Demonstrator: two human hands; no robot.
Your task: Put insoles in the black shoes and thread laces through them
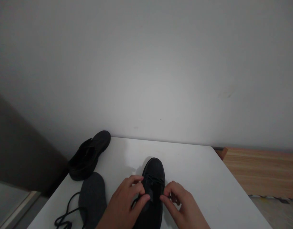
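Shoe [154, 168] on white table [184, 159], toe towards the wall, between your hands. Left hand [127, 200] and right hand [182, 203]: fingertips pinched at opposite sides of its opening; whether they grip lace or edge, cannot tell. Advise pulling both sides evenly, tongue flat. No containers seen; insole [92, 197] lies beside the second shoe [89, 156].

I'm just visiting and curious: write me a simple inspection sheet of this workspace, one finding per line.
Surface: white tabletop, against a wall.
Things being handled: black shoe, toe towards the wall.
Clutter: second black shoe at the left edge; dark grey flat insole beside it.
Hands: left and right at the shoe's opening; grip unclear.
Cables: no electrical one seen; loose black cord, probably a lace.
Surroundings: pale wall; wood-grain board right.
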